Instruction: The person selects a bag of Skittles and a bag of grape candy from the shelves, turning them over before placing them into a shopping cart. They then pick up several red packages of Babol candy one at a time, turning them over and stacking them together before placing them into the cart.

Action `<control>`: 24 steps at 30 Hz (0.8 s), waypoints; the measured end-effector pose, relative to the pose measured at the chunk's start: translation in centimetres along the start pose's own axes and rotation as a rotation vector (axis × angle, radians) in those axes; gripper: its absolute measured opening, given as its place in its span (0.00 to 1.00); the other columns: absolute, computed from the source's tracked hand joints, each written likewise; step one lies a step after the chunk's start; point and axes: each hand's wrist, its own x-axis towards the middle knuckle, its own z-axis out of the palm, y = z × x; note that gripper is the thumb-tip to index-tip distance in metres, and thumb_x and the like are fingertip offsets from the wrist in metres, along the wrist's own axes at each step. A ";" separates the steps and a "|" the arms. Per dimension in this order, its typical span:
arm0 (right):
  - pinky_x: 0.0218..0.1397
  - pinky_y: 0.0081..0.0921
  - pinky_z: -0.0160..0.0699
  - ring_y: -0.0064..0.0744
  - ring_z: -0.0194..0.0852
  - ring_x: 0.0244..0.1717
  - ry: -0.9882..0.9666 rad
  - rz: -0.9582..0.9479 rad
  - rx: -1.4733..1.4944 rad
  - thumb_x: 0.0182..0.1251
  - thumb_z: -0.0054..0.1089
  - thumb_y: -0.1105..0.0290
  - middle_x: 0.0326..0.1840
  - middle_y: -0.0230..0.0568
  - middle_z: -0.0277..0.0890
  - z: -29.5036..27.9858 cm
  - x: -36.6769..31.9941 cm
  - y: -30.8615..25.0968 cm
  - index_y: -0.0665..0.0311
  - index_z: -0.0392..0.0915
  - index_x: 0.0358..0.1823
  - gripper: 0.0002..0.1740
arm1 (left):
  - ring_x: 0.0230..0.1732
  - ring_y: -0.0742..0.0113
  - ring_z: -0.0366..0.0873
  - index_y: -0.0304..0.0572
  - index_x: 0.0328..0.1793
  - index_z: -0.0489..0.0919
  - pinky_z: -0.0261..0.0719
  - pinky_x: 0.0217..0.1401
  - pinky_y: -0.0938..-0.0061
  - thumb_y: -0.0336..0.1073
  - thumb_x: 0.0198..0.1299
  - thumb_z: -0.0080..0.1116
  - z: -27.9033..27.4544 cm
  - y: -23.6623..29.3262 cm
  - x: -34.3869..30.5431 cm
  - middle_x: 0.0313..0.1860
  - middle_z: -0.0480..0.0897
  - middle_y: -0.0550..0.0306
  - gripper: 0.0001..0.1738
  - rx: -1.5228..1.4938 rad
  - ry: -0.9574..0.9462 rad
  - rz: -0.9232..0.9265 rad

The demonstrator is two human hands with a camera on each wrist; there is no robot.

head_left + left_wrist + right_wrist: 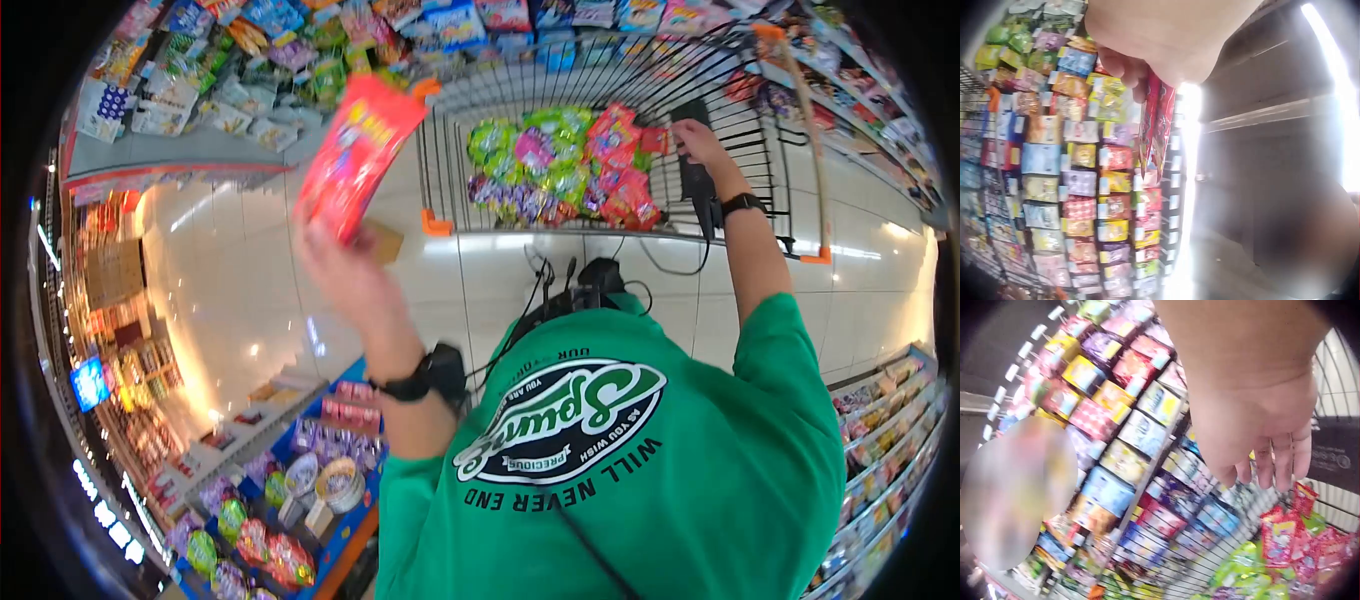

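Observation:
My left hand (350, 270), raised to the left of the cart, grips a glossy red candy bag (362, 150) by its lower end. In the left wrist view, two thin red edges of packaging (1159, 125) extend from under the curled fingers of that left hand (1141, 56). My right hand (700, 142) reaches over the cart at its handle end, beside the red candy bags (628, 165) inside. In the right wrist view, the fingers of this right hand (1266, 437) extend loosely, with a small red packet (1305, 497) just below the fingertips.
A wire shopping cart (430, 170) with orange corners holds green, purple and red bags (535, 165). Packed snack shelves (230, 80) line the far side. A low display bin (345, 500) of sweets stands at lower left, another rack (890, 440) at right. A dark cable (670, 268) hangs beside the cart.

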 end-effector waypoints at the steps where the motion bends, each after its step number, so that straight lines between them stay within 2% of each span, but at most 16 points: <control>1: 0.22 0.23 0.67 0.21 0.70 0.24 -0.075 0.108 -0.067 0.65 0.54 0.57 0.27 0.29 0.72 1.2 2.5 3.4 0.54 0.78 0.42 0.12 | 0.37 0.74 0.73 0.41 0.66 0.69 0.70 0.33 0.80 0.49 0.72 0.46 1.9 -2.1 0.0 0.43 0.78 0.58 0.25 -0.012 0.001 -0.106; 2: 0.26 0.29 0.71 0.24 0.69 0.26 -0.229 -0.371 -0.287 0.60 0.59 0.51 0.32 0.29 0.74 1.5 7.8 11.0 0.49 0.76 0.51 0.20 | 0.35 0.75 0.72 0.42 0.65 0.70 0.70 0.33 0.80 0.49 0.71 0.46 3.9 -4.3 0.1 0.41 0.79 0.59 0.24 -0.036 0.001 -0.203; 4: 0.27 0.34 0.73 0.27 0.72 0.29 -0.212 0.260 -0.254 0.60 0.58 0.55 0.36 0.36 0.76 3.8 9.4 11.5 0.52 0.75 0.56 0.23 | 0.31 0.75 0.71 0.43 0.59 0.74 0.67 0.30 0.80 0.49 0.71 0.45 6.0 -8.8 0.4 0.39 0.79 0.62 0.21 -0.102 0.128 -0.445; 5: 0.27 0.34 0.73 0.27 0.72 0.29 -0.233 0.278 -0.247 0.60 0.58 0.55 0.36 0.36 0.76 4.3 10.5 13.2 0.52 0.75 0.56 0.23 | 0.31 0.75 0.71 0.43 0.59 0.74 0.67 0.30 0.80 0.49 0.71 0.45 5.7 -11.1 0.6 0.39 0.79 0.62 0.21 -0.075 0.133 -0.454; 7: 0.37 0.40 0.79 0.38 0.80 0.41 -0.101 0.143 -0.424 0.59 0.58 0.58 0.44 0.47 0.80 5.7 12.7 16.9 0.57 0.73 0.61 0.27 | 0.27 0.74 0.71 0.46 0.52 0.76 0.67 0.28 0.79 0.48 0.70 0.47 3.0 -15.8 2.1 0.37 0.79 0.65 0.16 -0.291 0.296 -0.752; 8: 0.37 0.40 0.79 0.38 0.80 0.41 -0.118 0.158 -0.417 0.59 0.58 0.58 0.44 0.47 0.80 5.9 13.7 17.8 0.57 0.73 0.61 0.27 | 0.27 0.74 0.71 0.47 0.50 0.76 0.68 0.28 0.79 0.47 0.69 0.48 1.1 -17.2 2.5 0.36 0.79 0.66 0.15 -0.323 0.316 -0.766; 9: 0.45 0.39 0.79 0.44 0.79 0.48 -0.050 0.118 -0.443 0.59 0.59 0.58 0.49 0.51 0.79 6.3 14.6 18.6 0.58 0.71 0.63 0.29 | 0.27 0.74 0.72 0.48 0.47 0.76 0.69 0.27 0.78 0.46 0.67 0.49 -1.5 -18.1 2.7 0.35 0.79 0.67 0.13 -0.357 0.333 -0.779; 10: 0.53 0.37 0.79 0.49 0.78 0.55 0.017 0.075 -0.471 0.59 0.60 0.58 0.54 0.56 0.78 6.9 15.4 19.2 0.60 0.70 0.64 0.31 | 0.28 0.74 0.74 0.49 0.46 0.76 0.71 0.28 0.78 0.45 0.67 0.49 -4.4 -18.7 3.0 0.34 0.79 0.66 0.12 -0.399 0.265 -0.725; 11: 0.53 0.37 0.79 0.49 0.78 0.55 0.002 0.088 -0.466 0.59 0.60 0.58 0.54 0.56 0.78 7.0 15.7 18.7 0.60 0.70 0.64 0.31 | 0.29 0.74 0.75 0.49 0.46 0.76 0.72 0.28 0.78 0.44 0.67 0.50 -6.3 -18.2 3.5 0.33 0.80 0.66 0.11 -0.405 0.322 -0.707; 12: 0.59 0.36 0.75 0.51 0.75 0.59 -0.041 0.172 -0.402 0.58 0.62 0.58 0.57 0.58 0.76 6.8 15.6 17.7 0.60 0.70 0.65 0.32 | 0.30 0.74 0.75 0.49 0.46 0.76 0.72 0.27 0.78 0.43 0.67 0.50 -5.8 -16.2 3.3 0.34 0.80 0.66 0.10 -0.351 0.442 -0.637; 13: 0.64 0.34 0.71 0.52 0.72 0.62 -0.085 0.256 -0.338 0.58 0.63 0.58 0.60 0.60 0.73 7.0 15.5 17.4 0.60 0.70 0.65 0.33 | 0.29 0.74 0.75 0.47 0.46 0.76 0.71 0.28 0.79 0.43 0.67 0.53 -7.7 -15.4 3.6 0.35 0.80 0.65 0.10 -0.311 0.391 -0.595; 15: 0.64 0.35 0.71 0.52 0.73 0.62 -0.017 0.237 -0.396 0.57 0.64 0.58 0.61 0.60 0.73 7.7 17.0 19.6 0.59 0.71 0.65 0.33 | 0.29 0.75 0.72 0.45 0.46 0.76 0.67 0.29 0.79 0.41 0.68 0.48 -6.9 -12.2 3.6 0.33 0.78 0.65 0.10 -0.212 0.574 -0.519; 16: 0.64 0.35 0.72 0.52 0.73 0.61 0.075 0.204 -0.453 0.56 0.64 0.58 0.61 0.60 0.73 8.4 17.9 20.6 0.58 0.71 0.65 0.33 | 0.29 0.74 0.72 0.46 0.48 0.75 0.67 0.29 0.79 0.42 0.69 0.48 -8.1 -11.3 3.4 0.36 0.80 0.64 0.11 -0.173 0.477 -0.483; 18: 0.62 0.34 0.74 0.50 0.75 0.59 0.014 0.261 -0.409 0.55 0.64 0.59 0.59 0.58 0.75 8.7 19.0 20.9 0.59 0.73 0.63 0.32 | 0.29 0.73 0.72 0.51 0.52 0.74 0.68 0.28 0.79 0.42 0.71 0.46 -6.8 -9.1 2.6 0.38 0.80 0.62 0.11 -0.033 0.551 -0.386; 22: 0.56 0.34 0.78 0.49 0.81 0.52 0.096 0.231 -0.184 0.55 0.62 0.59 0.48 0.53 0.82 10.1 21.3 24.3 0.60 0.76 0.58 0.28 | 0.28 0.73 0.72 0.57 0.58 0.72 0.69 0.26 0.81 0.42 0.72 0.45 -4.5 -7.5 1.8 0.40 0.80 0.60 0.12 0.090 0.624 -0.256; 24: 0.55 0.38 0.78 0.52 0.81 0.50 -0.120 0.154 -0.328 0.56 0.61 0.58 0.47 0.55 0.81 10.8 22.0 25.8 0.62 0.77 0.56 0.26 | 0.27 0.72 0.72 0.60 0.62 0.70 0.69 0.24 0.82 0.41 0.72 0.45 -2.8 -7.0 1.4 0.41 0.80 0.58 0.14 0.163 0.621 -0.232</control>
